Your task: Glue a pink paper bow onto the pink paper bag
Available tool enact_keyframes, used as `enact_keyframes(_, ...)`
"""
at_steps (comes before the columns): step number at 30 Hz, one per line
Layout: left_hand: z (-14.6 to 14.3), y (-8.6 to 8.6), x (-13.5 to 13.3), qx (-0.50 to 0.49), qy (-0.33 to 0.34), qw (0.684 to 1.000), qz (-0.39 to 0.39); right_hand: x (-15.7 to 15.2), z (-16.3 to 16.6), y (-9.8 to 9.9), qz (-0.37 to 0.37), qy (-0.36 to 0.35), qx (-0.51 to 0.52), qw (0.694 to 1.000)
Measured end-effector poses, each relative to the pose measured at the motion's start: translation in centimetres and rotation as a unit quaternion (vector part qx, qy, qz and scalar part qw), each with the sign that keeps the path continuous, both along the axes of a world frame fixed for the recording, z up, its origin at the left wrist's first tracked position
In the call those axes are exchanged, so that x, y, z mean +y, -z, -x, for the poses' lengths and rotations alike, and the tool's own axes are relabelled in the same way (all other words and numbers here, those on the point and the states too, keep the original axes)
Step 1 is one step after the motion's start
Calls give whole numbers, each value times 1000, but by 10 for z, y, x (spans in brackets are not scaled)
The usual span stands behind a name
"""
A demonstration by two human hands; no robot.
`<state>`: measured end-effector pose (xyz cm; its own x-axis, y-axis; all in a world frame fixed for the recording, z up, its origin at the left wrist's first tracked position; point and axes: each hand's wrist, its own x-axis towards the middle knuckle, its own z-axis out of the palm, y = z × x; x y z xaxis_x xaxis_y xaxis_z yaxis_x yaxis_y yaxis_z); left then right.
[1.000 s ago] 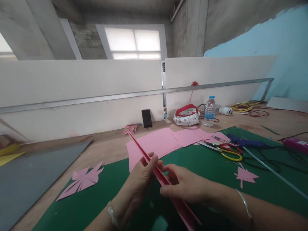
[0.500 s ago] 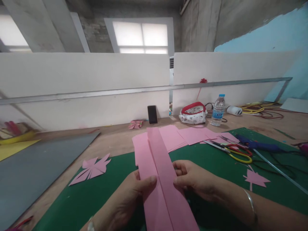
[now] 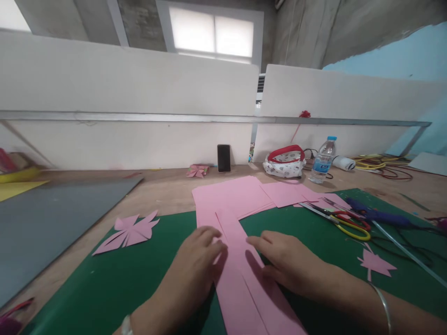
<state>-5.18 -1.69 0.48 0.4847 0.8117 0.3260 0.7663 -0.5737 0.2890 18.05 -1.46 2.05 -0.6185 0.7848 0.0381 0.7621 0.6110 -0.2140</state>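
A long sheet of pink paper (image 3: 232, 274), its sides folded inward to meet along a middle line, lies on the green cutting mat (image 3: 146, 279). My left hand (image 3: 197, 260) rests over its left edge, fingers bent and thumb apart, with nothing gripped. At the right edge, my right hand (image 3: 288, 263) has its forefinger stretched out and its other fingers loosely bent. Those fingertips are at or just over the paper; exact contact is hard to tell. Beyond the folded sheet lies a stack of flat pink sheets (image 3: 226, 193).
To the left is a pink cut-out flower (image 3: 134, 230); to the right, a smaller pink cut-out (image 3: 375, 263), scissors (image 3: 349, 222) and a blue glue gun (image 3: 380, 213). Farther back stand a phone (image 3: 224, 158), a pouch (image 3: 284, 165) and a water bottle (image 3: 323, 160).
The folded pink paper has come down from between my hands onto the mat. Both hands have loosened their hold, and the view has tilted downward slightly.
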Motion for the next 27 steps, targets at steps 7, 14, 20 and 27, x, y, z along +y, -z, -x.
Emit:
enact_keyframes(7,-8,-2,-8,-15,178,980,85,5,0,7,-84,-277,5,957)
enact_keyframes(14,-17,1,-4,62,179,978,85,1,4,-5,-45,-291,-20,955)
enact_keyframes(20,-20,3,2,84,157,984,28,4,1,-7,-102,-302,-43,947)
enact_keyframes(27,-20,1,10,124,130,984,15,2,-4,-13,-102,-309,-57,944)
